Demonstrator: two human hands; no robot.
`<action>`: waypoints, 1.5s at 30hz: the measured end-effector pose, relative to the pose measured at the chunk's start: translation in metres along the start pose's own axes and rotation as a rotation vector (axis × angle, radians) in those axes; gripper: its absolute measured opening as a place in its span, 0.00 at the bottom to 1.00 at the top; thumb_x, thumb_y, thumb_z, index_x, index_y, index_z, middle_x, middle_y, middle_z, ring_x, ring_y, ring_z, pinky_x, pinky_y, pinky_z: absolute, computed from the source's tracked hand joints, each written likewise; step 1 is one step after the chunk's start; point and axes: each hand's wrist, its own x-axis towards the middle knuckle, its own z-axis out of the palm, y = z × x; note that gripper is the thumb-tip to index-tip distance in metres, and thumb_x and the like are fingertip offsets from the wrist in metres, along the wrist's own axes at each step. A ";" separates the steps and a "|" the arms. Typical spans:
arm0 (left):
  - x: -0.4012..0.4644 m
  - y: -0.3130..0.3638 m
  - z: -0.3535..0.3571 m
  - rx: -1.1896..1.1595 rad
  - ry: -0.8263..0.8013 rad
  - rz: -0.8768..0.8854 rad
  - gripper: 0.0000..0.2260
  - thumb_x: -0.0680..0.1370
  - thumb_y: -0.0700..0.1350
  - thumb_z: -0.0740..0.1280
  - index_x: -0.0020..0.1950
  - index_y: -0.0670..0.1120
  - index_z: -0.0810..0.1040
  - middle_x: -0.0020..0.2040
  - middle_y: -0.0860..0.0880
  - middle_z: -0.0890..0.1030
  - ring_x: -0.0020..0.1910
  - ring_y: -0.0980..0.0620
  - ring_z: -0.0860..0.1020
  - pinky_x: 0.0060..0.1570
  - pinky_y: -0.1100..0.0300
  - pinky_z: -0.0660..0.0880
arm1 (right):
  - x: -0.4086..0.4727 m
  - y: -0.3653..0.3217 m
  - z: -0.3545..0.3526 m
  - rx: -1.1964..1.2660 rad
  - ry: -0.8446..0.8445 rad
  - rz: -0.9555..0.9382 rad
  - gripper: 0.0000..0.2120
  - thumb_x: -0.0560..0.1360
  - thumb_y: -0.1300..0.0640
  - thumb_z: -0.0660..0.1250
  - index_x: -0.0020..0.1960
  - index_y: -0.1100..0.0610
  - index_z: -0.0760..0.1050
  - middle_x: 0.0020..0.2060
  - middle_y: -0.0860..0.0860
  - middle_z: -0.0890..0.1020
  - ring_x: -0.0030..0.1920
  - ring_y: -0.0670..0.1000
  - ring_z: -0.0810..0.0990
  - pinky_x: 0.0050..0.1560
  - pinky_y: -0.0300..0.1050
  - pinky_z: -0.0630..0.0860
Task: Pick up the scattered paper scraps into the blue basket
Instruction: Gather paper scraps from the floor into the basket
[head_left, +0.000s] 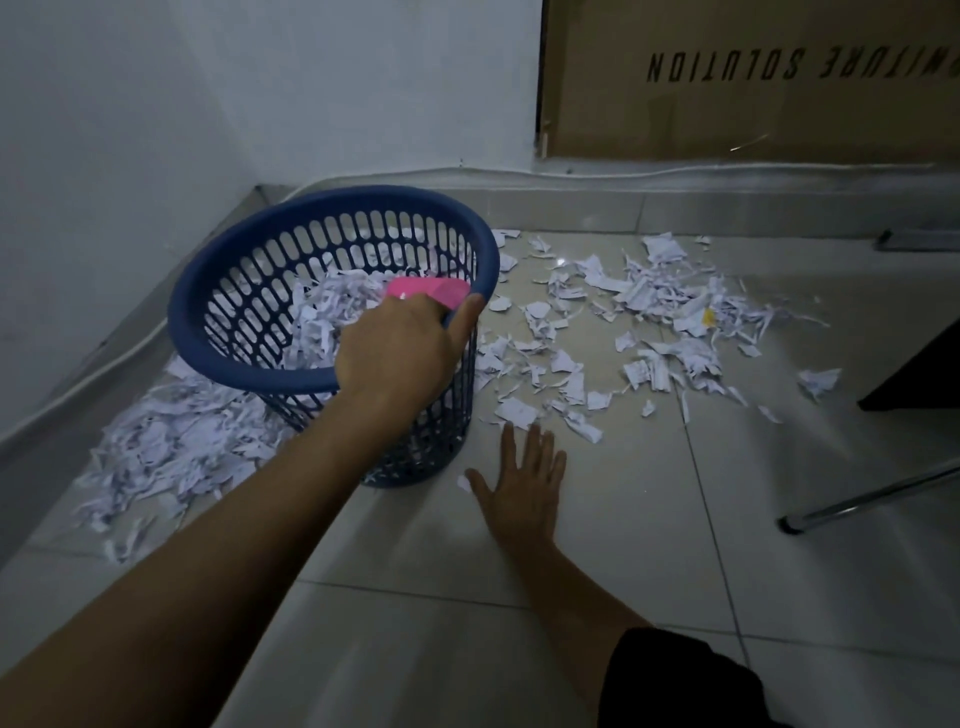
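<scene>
The blue basket stood tilted on the tiled floor near the corner of the room, its rim tipped toward the person, with a heap of paper scraps already inside. The left hand reached over the near rim, its fingers curled round a pink object held at the basket's mouth; I could not tell what that object was. The right hand lay flat on the floor just beside the basket's base, fingers straight and spread, holding nothing. More scraps lay in 2 spreads: 1 pile on the floor to the left of the basket, another scattered to its right. A cardboard box leaned against the white wall, and a metal leg crossed the floor at the right edge.
</scene>
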 end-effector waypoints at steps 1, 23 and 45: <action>0.001 -0.001 0.001 0.003 0.001 0.003 0.33 0.80 0.68 0.45 0.38 0.46 0.78 0.30 0.48 0.77 0.28 0.50 0.75 0.27 0.61 0.68 | 0.008 0.006 0.000 -0.014 0.032 0.012 0.43 0.76 0.27 0.50 0.81 0.51 0.52 0.80 0.61 0.54 0.79 0.63 0.50 0.76 0.63 0.44; 0.000 -0.006 -0.001 -0.062 -0.011 0.047 0.30 0.79 0.68 0.47 0.34 0.50 0.77 0.27 0.50 0.75 0.26 0.50 0.74 0.29 0.57 0.71 | 0.113 0.045 -0.017 -0.103 -0.152 -0.096 0.52 0.63 0.15 0.47 0.80 0.39 0.46 0.81 0.55 0.43 0.80 0.57 0.38 0.74 0.65 0.32; -0.005 -0.002 -0.003 0.052 -0.004 0.024 0.30 0.80 0.67 0.46 0.41 0.49 0.79 0.29 0.50 0.74 0.26 0.53 0.70 0.25 0.61 0.60 | 0.107 0.039 -0.120 0.684 0.009 0.124 0.23 0.80 0.47 0.66 0.62 0.67 0.78 0.59 0.62 0.82 0.60 0.60 0.79 0.56 0.47 0.73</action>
